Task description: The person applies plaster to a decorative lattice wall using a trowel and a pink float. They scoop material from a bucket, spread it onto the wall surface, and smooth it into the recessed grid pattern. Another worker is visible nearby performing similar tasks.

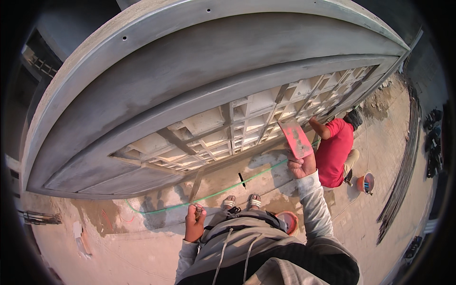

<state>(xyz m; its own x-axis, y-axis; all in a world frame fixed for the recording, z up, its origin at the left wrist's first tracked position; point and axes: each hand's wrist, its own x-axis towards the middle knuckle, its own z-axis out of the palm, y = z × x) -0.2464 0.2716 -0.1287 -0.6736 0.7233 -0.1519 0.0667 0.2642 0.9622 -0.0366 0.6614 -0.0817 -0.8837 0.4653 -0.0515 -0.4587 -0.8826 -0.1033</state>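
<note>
My right hand [302, 166] is raised in front of the wall, fingers closed around a red plastering float [295, 137]. Grey mortar is smeared over the float's flat face, which is tilted upward. Lower and to the left, my left hand [194, 222] grips the handle of a narrow trowel [196, 185], its thin blade pointing up toward the panel. Both tools look apart from the wall, a grey plastered panel [190, 71] with a recessed lattice [232, 126] of square openings.
A co-worker in a red shirt [333, 152] crouches at right, one arm toward the lattice. A green hose [223, 191] crosses the ground by my sandals. One bucket [289, 222] stands beside me, another bucket [365, 183] beyond the co-worker. Long rods [401, 175] lie far right.
</note>
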